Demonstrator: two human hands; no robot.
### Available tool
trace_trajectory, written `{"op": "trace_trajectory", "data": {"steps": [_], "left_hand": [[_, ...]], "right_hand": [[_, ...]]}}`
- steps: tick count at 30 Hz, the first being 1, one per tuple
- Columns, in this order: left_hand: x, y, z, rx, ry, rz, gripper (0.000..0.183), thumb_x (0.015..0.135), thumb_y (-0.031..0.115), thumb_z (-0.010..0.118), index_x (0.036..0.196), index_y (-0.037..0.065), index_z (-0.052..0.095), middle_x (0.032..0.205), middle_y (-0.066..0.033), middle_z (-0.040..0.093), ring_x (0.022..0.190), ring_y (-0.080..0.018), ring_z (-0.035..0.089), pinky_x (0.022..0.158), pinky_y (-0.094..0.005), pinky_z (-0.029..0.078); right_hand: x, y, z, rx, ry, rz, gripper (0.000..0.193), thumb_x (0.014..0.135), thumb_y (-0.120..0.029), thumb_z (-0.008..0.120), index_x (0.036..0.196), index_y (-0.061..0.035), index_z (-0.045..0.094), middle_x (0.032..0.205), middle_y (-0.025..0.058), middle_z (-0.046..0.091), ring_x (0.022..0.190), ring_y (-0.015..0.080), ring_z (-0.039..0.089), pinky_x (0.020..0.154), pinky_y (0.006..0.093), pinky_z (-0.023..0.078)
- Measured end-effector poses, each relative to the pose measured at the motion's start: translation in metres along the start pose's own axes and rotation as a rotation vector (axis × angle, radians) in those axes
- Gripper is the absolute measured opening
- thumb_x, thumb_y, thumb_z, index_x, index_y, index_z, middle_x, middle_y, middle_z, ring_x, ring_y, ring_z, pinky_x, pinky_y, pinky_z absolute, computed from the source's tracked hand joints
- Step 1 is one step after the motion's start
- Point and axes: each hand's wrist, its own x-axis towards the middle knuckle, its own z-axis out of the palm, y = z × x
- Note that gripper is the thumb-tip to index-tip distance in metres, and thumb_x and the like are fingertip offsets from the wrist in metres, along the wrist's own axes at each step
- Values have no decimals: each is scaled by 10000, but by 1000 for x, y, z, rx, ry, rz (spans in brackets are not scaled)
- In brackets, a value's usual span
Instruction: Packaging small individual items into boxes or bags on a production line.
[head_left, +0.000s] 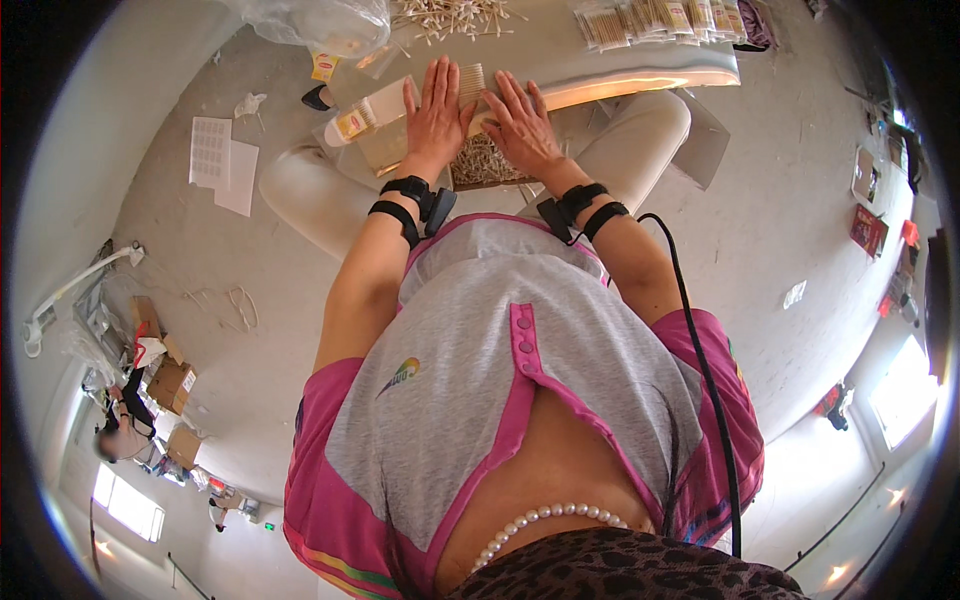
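Seen from above, a seated person reaches both bare hands onto a glossy, pale surface (550, 55). The left hand (432, 125) lies palm down with its fingers stretched straight out; the middle ones rest close together, the little finger stands slightly apart, and the thumb angles inward. The right hand (525, 132) is also laid out flat, its fingers a little spread and leaning toward the left hand. Neither hand visibly pinches anything.

Between the two sets of fingers, just beside the left index finger and near the right fingertips, lies a neat row of thin, pale cotton swabs (471, 80). Whether the fingers press against its sides is too small to tell.

Just left of the left fingers is a long, clear plastic packet with a yellow and red label (355, 122), angled toward the little finger. Beyond the left fingertips sits a loose, tangled heap of pale swabs (450, 15); farther left is a crumpled, translucent plastic bag (335, 25). Well beyond and right of the right fingers, filled, clear swab packets (650, 22) lie in a row. Nearer the body, below the thumbs, an open brown box (497, 184) holds many more loose swabs.
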Motion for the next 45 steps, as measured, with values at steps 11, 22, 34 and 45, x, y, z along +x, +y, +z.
{"op": "trace_trajectory", "data": {"steps": [11,22,34,45], "left_hand": [[-3,-1,4,-4,-4,1,732,1043,450,455,1628,95,196,1707,-73,160,1577,-242,137,1232,-608,66],[-1,-2,4,-2,4,3,733,1036,438,477,1622,86,211,1705,-79,165,1576,-242,143,1231,-609,80],[-2,-2,5,8,-3,3,742,1032,448,485,1622,89,212,1704,-76,163,1574,-242,148,1230,-609,87],[-2,-2,7,5,-1,-2,732,1046,475,448,1622,88,215,1708,-77,156,1577,-234,138,1231,-604,76]], "right_hand": [[0,-3,-3,-17,-20,-10,539,993,-324,600,1476,-129,459,1635,190,288,1522,337,274,1236,544,169],[1,-2,-2,-16,-25,2,548,983,-312,613,1487,-166,454,1633,185,291,1525,331,271,1238,547,160],[2,-5,4,-24,-16,43,549,995,-345,609,1491,-181,440,1640,152,289,1541,301,247,1246,555,127],[6,-7,3,-28,17,46,565,981,-316,615,1493,-155,440,1627,162,313,1521,308,287,1235,544,165]]}}
